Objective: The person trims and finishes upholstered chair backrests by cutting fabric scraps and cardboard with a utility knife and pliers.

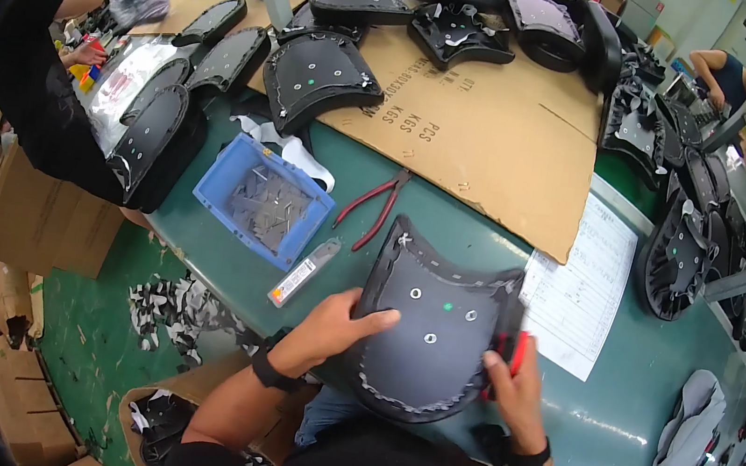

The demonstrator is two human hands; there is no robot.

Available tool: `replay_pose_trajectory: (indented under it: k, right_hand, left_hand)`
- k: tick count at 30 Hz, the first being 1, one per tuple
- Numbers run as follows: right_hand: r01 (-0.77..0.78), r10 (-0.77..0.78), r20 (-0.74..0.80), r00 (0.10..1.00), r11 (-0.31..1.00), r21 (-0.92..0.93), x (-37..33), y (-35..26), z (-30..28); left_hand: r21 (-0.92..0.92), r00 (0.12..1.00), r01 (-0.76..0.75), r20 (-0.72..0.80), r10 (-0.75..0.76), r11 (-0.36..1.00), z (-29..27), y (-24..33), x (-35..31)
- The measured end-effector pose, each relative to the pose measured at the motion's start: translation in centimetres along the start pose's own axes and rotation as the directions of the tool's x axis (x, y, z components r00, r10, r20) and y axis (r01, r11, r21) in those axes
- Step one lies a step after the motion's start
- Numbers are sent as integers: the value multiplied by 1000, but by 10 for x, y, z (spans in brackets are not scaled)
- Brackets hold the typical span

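A black upholstered pad (427,365) with a grey backing board, a stapled edge and several small metal inserts lies in front of me, its curved end toward me. My left hand (332,329) grips its left edge, thumb on top and fingers partly hidden below. At the pad's right edge, my right hand (518,398) is closed around a red-handled tool (519,353); its working end is hidden or blurred. Beyond the pad lie red-handled pliers (381,204). A grey utility knife (305,273) rests beside a blue bin (245,241) with many small metal staples inside.
A cardboard sheet (488,144) covers the back of the green table (615,397), bearing several black pads. Papers (581,284) lie to the right, near a grey cloth (689,430). A co-worker (34,85) stands at the left, above scraps (183,312) on the floor.
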State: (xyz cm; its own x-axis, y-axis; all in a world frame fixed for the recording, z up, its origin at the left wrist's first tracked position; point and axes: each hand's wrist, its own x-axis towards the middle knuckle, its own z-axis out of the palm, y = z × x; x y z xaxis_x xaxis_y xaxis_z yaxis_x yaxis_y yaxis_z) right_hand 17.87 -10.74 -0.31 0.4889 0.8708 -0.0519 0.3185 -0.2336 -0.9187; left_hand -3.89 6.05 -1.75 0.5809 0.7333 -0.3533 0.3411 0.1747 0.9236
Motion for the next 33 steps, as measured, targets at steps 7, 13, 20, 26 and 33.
replay_pose_trajectory:
  k: [7, 13, 20, 26, 33]
  right_hand:
    - [-16, 17, 27, 999, 1000, -25, 147, -43, -60]
    - [456, -454, 67, 888, 854, -251, 355, -22, -22]
    - [575, -536, 235, 811, 656, -489, 502, -49, 76]
    - [657, -692, 149, 706, 561, -503, 430, -22, 44]
    - [566, -495, 301, 815, 790, -236, 127, -45, 14]
  left_hand:
    - [-744, 861, -484, -310, 404, 461, -20, 116, 89]
    - [-666, 978, -201, -95, 185, 719, 5, 73, 113]
    - [-136, 979, -204, -23, 203, 969, 51, 8, 110]
    - [-172, 987, -155, 19, 161, 973, 48, 10, 109]
    - [-745, 996, -44, 20, 89, 665, 66, 28, 94]
